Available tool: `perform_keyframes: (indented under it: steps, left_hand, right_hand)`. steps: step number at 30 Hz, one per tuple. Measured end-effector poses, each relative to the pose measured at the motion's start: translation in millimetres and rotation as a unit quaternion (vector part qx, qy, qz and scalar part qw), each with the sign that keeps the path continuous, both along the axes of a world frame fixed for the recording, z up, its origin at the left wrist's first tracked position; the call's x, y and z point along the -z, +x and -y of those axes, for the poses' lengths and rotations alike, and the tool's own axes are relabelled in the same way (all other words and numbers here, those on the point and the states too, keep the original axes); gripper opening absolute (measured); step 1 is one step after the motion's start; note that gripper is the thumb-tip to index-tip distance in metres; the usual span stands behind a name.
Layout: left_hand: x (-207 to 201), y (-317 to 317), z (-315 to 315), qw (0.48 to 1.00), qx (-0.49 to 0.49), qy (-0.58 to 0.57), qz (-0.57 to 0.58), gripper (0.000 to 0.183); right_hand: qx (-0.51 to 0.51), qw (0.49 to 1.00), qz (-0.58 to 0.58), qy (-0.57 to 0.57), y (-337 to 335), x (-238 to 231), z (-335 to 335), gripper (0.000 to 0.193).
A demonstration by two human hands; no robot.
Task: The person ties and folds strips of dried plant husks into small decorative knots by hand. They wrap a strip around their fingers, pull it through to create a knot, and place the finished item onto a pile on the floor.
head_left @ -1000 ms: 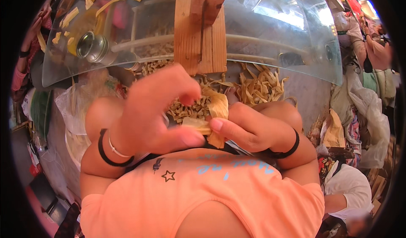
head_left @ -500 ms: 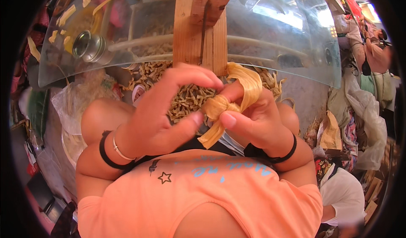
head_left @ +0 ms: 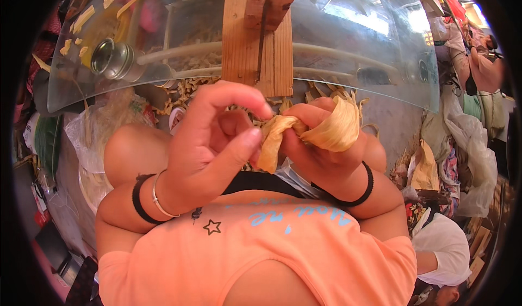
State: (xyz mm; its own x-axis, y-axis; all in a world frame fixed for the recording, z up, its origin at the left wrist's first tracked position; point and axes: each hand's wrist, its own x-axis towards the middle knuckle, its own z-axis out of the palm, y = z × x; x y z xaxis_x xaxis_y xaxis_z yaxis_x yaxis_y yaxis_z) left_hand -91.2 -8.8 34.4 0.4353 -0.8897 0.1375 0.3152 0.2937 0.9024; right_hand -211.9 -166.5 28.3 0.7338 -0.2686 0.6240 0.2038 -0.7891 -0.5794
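Observation:
A flat, yellow, fibrous strip (head_left: 334, 126), dried and husk-like, is twisted between my hands. My right hand (head_left: 321, 137) closes on it, with a wide part of the strip looping over its fingers. One end hangs down on the left, beside the fingertips of my left hand (head_left: 209, 137). That hand is curved, its index finger and thumb apart, the thumb tip close to the strip's edge; whether it touches cannot be told. The fingers behind are partly hidden. Beyond my hands stands a wooden post (head_left: 234, 61) with a dark metal rod (head_left: 263, 39) against it.
A glass tabletop (head_left: 190, 23) spreads beyond my hands, with loose yellow strips (head_left: 82, 19) at its far left. A metal canister (head_left: 111, 60) shows at left. Many small yellow pieces (head_left: 182, 94) lie below. Plastic bags (head_left: 89, 137) and cloth (head_left: 473, 137) flank me; another person's sleeve (head_left: 443, 246) is at lower right.
My right hand has turned over, carrying the strip's wide loop to the right. The rounded knot seen before now appears as a twist, and the hanging end has risen. My left fingers have curled inward.

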Motion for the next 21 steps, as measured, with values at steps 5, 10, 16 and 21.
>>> perform_keyframes:
  steps: [5, 10, 16, 21]
  left_hand:
    - [8.2, 6.6, 3.4, 0.981, 0.026, 0.051, 0.185, 0.027]
    - [-5.8, 20.7, -5.0, 0.937, 0.031, 0.095, 0.334, 0.019]
    - [-1.5, 28.8, -8.5, 0.925, 0.069, 0.131, 0.349, 0.022]
    - [-1.7, 5.1, 0.7, 0.966, 0.038, 0.140, 0.214, 0.046]
  right_hand:
    - [-0.032, 0.999, -0.027, 0.028, -1.6, -4.4, -2.8, 0.030]
    - [-0.061, 0.998, -0.017, 0.028, -1.2, -8.3, 10.3, 0.026]
    - [-0.086, 0.992, -0.039, 0.086, -7.6, -7.6, 10.6, 0.025]
    - [-0.069, 0.998, -0.012, 0.003, 3.8, -12.0, 1.1, 0.029]
